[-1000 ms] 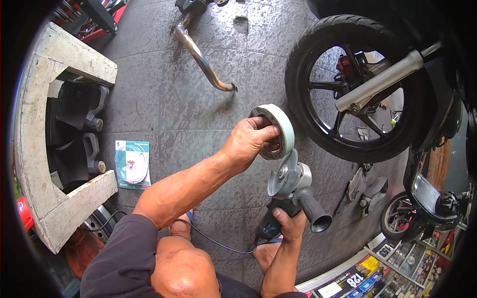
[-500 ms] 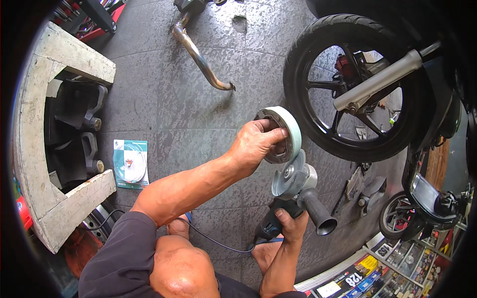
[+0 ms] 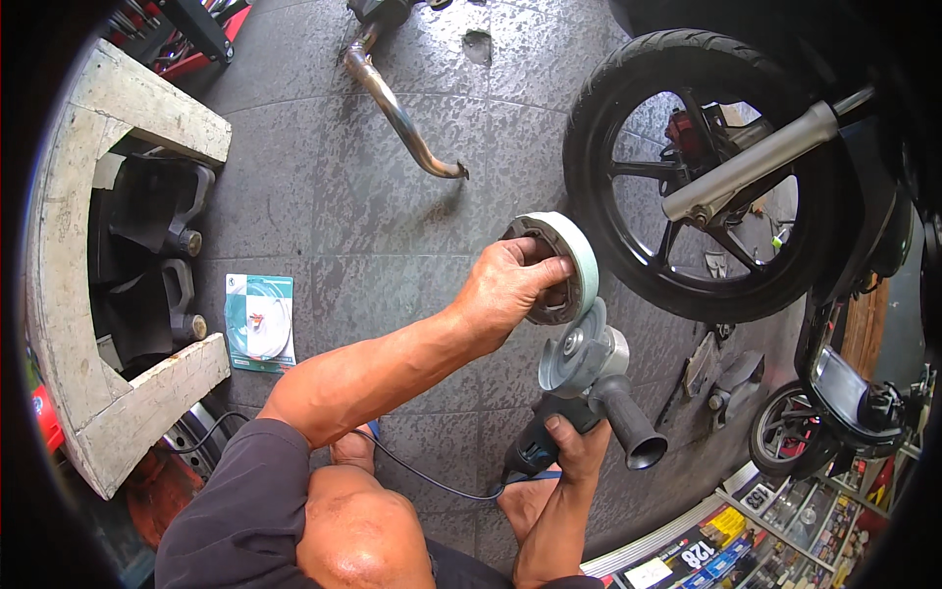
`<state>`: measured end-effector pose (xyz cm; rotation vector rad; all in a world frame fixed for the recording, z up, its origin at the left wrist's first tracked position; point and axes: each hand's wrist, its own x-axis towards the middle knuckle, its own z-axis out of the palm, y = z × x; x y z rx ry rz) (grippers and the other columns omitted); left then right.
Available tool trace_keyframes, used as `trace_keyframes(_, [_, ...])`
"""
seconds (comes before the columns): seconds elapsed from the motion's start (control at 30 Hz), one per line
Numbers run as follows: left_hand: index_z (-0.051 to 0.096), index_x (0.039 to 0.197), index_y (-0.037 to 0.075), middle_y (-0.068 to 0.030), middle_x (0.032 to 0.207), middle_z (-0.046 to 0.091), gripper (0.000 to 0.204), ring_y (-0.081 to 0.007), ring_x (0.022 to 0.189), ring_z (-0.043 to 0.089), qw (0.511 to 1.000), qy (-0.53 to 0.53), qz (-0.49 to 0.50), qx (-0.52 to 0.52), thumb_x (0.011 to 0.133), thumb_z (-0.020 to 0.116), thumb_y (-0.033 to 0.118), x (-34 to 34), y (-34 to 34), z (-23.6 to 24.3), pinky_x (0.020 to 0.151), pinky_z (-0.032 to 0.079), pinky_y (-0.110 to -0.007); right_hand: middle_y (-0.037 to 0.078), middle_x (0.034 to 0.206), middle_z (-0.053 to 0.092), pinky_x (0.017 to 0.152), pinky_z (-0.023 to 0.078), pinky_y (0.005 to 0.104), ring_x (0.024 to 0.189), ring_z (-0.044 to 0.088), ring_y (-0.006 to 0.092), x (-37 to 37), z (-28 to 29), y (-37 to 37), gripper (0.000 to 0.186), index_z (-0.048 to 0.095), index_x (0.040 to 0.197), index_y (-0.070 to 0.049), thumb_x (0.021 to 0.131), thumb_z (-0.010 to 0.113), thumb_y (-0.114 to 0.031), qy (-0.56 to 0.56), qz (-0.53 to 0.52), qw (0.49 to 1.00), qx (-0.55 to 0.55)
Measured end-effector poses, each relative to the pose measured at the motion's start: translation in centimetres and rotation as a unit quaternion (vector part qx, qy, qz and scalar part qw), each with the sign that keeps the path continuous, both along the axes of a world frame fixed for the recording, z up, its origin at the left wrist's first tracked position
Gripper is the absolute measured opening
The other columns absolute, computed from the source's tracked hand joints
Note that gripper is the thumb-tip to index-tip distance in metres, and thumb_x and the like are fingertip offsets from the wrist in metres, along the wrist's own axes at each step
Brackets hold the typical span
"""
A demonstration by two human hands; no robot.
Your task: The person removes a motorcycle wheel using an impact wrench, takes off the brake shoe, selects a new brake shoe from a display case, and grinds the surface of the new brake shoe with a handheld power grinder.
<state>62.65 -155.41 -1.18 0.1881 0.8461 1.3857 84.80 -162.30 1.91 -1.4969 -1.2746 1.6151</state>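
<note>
My left hand (image 3: 512, 285) is closed on a ring-shaped drum part (image 3: 579, 257), with the thumb and fingers reaching into its dark hollow side. A smooth, pale greenish band forms the part's outer rim. Just below it is an angle grinder (image 3: 538, 444), gripped round its dark body by my right hand (image 3: 579, 447). The grinder's disc (image 3: 591, 346) points up, and its upper edge meets the lower rim of the ring part; I cannot tell whether the disc spins. A black side handle (image 3: 628, 422) sticks out to the right.
A motorcycle wheel (image 3: 581, 147) with its fork (image 3: 756, 162) stands close at right. An exhaust pipe (image 3: 407, 123) lies ahead on the tiled floor. At left are a worn white wooden frame (image 3: 74, 265) and a blister pack (image 3: 260, 324). The grinder's cord (image 3: 422, 478) runs left past my feet.
Almost nothing differs. The ring part, the grinder and both hands appear shifted very slightly right, along with the surroundings. Both grips stay the same.
</note>
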Motion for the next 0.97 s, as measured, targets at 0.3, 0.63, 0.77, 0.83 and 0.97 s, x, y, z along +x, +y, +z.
trace_keyframes(0.3, [0.065,0.107,-0.001,-0.0041,0.096,0.068,0.025,-0.0109,0.084,0.064,1.0,-0.004,0.0,0.005,0.092,0.069,0.018,0.0,0.1,-0.2,0.072,0.053,-0.025,0.014,0.092,0.067,0.072,0.056,0.0335,0.081,0.067,0.0231,-0.5,0.3,0.1,0.058,0.053,0.115,0.008,0.07,0.08,-0.018,0.011,-0.007,1.0,-0.016])
trace_keyframes(0.63, [0.067,0.109,-0.003,-0.006,0.097,0.07,0.025,-0.0112,0.085,0.065,1.0,-0.001,0.004,0.004,0.092,0.068,0.015,-0.3,-0.2,-0.3,0.078,0.053,-0.027,0.014,0.092,0.068,0.073,0.056,0.0332,0.081,0.067,0.0224,-0.5,0.1,0.2,0.058,0.055,0.114,0.007,0.071,0.081,-0.02,-0.004,0.006,1.0,-0.015])
trace_keyframes(0.77, [0.064,0.111,-0.003,-0.0063,0.099,0.069,0.03,-0.0127,0.087,0.065,1.0,0.017,-0.001,0.011,0.091,0.07,0.018,-0.5,-0.3,-0.3,0.078,0.053,-0.028,0.014,0.092,0.068,0.074,0.056,0.0335,0.081,0.068,0.0226,-0.5,0.2,0.2,0.057,0.056,0.113,0.007,0.071,0.082,-0.021,-0.004,0.01,1.0,-0.022])
trace_keyframes(0.83, [0.065,0.113,-0.003,-0.0072,0.103,0.069,0.033,-0.0138,0.091,0.065,0.998,0.06,-0.011,0.009,0.09,0.072,0.02,-0.7,-0.3,-0.1,0.083,0.052,-0.03,0.014,0.092,0.068,0.074,0.056,0.0336,0.081,0.068,0.0226,-0.5,0.2,0.3,0.057,0.057,0.113,0.007,0.071,0.082,-0.021,0.001,0.009,1.0,-0.022])
trace_keyframes(0.97, [0.065,0.115,-0.003,-0.0077,0.106,0.07,0.036,-0.0145,0.096,0.064,0.997,0.064,-0.024,0.019,0.09,0.073,0.021,-1.0,-0.5,0.2,0.088,0.05,-0.031,0.014,0.093,0.069,0.078,0.056,0.0344,0.084,0.069,0.0238,-0.4,0.4,0.2,0.057,0.057,0.114,0.007,0.071,0.082,-0.021,-0.028,0.012,0.999,-0.027])
